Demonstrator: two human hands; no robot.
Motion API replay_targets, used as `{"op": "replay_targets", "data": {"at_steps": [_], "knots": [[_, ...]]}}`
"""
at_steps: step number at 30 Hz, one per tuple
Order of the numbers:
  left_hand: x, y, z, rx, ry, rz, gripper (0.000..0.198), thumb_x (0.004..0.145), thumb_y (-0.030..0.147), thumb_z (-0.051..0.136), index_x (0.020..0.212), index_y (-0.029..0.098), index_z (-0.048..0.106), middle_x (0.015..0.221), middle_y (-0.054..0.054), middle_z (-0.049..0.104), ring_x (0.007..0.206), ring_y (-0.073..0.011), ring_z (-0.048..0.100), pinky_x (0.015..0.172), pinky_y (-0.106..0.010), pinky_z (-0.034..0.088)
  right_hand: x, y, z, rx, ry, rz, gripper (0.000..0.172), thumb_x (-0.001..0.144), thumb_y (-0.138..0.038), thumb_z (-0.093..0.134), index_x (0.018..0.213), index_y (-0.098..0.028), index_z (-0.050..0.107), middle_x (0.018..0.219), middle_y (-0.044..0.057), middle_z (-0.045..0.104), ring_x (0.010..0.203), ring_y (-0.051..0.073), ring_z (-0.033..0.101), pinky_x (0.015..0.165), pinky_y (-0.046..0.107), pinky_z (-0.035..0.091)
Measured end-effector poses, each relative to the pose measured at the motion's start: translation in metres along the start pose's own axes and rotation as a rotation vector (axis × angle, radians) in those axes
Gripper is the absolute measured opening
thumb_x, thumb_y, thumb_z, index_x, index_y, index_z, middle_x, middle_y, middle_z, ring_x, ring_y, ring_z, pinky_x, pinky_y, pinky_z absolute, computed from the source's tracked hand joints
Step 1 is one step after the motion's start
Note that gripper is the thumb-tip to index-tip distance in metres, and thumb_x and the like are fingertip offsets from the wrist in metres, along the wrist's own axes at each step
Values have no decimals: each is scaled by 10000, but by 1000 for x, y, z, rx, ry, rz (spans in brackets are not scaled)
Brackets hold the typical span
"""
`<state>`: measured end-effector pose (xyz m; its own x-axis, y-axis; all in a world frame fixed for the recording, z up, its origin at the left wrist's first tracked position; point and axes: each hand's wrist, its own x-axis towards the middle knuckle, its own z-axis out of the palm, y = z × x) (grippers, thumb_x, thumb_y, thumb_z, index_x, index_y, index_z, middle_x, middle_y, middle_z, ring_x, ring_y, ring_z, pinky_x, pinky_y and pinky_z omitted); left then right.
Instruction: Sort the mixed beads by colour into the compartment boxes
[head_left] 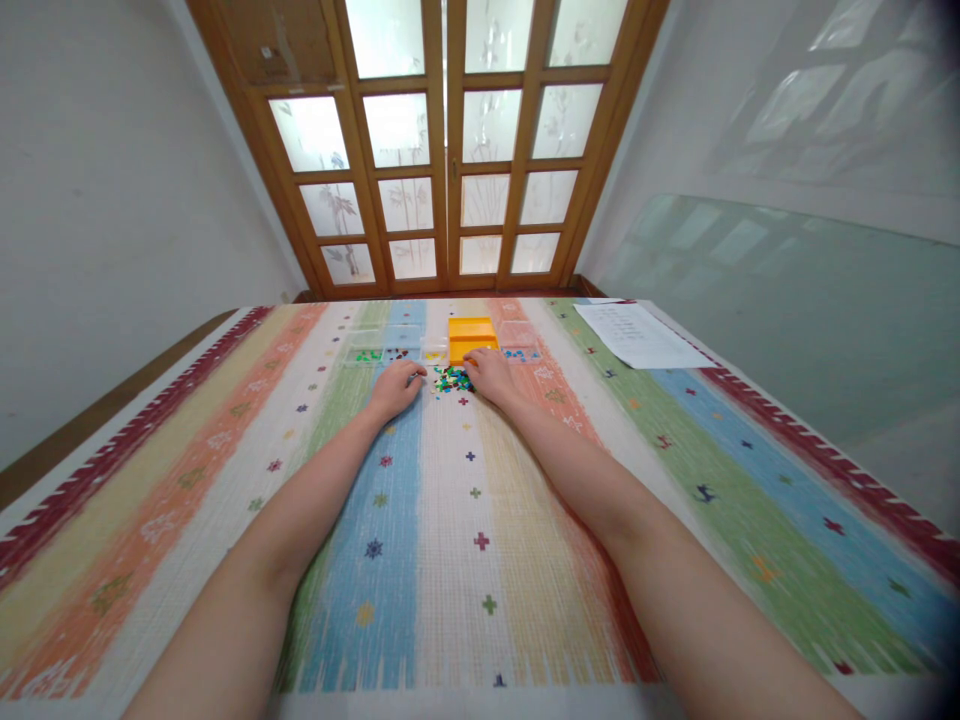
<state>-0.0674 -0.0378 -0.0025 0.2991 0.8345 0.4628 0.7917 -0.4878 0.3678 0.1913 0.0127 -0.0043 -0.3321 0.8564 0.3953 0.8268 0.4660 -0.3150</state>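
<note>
A small heap of mixed coloured beads (pixel 453 380) lies on the striped tablecloth (pixel 480 500), far out in front of me. My left hand (pixel 395 386) rests on the cloth at the heap's left edge, fingers curled inward. My right hand (pixel 487 371) sits at the heap's right side, fingertips pinched together close to the yellow tray (pixel 471 336). What either hand holds is too small to make out. A row of clear trays (pixel 379 351) with sorted beads stands just behind the hands.
A printed sheet of paper (pixel 637 334) lies at the far right of the cloth. Wooden glazed doors (pixel 450 150) stand behind the table. A glass panel (pixel 787 300) leans at the right wall.
</note>
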Motion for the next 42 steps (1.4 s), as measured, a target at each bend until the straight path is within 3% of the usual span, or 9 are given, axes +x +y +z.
{"op": "replay_targets", "data": {"at_steps": [13,20,27,31,36,42], "knots": [[0,-4,-1,-4,70,-50,257,939,195,521,1068,228,741,1098,-71,747,1106,-255,654,1028,-407,495,0,0,1,-3,2,2,306,1033,-255,499,1139,-183,777,1160,120,752,1114,249,641,1007,346,437],[1,-3,-7,-75,193,-109,262,952,188,495,1041,219,739,1142,-83,745,1154,-254,659,1063,-410,488,0,2,2,-13,3,10,313,1046,-286,487,1104,-186,778,1139,121,751,1085,251,644,972,348,437],[2,-10,-14,-174,332,-278,265,916,189,506,1024,211,748,1113,-76,759,1061,-244,675,998,-384,505,1,1,2,-27,5,5,303,1035,-278,502,1118,-192,781,1160,120,747,1085,250,642,980,351,439],[3,-24,-13,-267,447,-436,302,890,209,503,1049,209,760,1009,-64,760,912,-232,677,877,-359,524,0,1,2,-20,9,9,309,1042,-292,502,1124,-186,780,1153,125,751,1085,253,643,978,351,440],[4,-58,-7,-477,536,-592,325,806,237,510,1021,191,749,809,-35,699,754,-200,653,749,-313,514,0,1,3,1,17,2,306,1051,-294,503,1147,-188,773,1185,118,746,1107,249,642,991,351,432],[6,-80,-5,-694,628,-679,331,727,279,503,979,195,701,838,-35,681,707,-164,622,665,-266,506,1,2,4,-6,15,13,305,1046,-293,512,1170,-192,772,1194,119,747,1135,259,643,1008,360,432]]}}
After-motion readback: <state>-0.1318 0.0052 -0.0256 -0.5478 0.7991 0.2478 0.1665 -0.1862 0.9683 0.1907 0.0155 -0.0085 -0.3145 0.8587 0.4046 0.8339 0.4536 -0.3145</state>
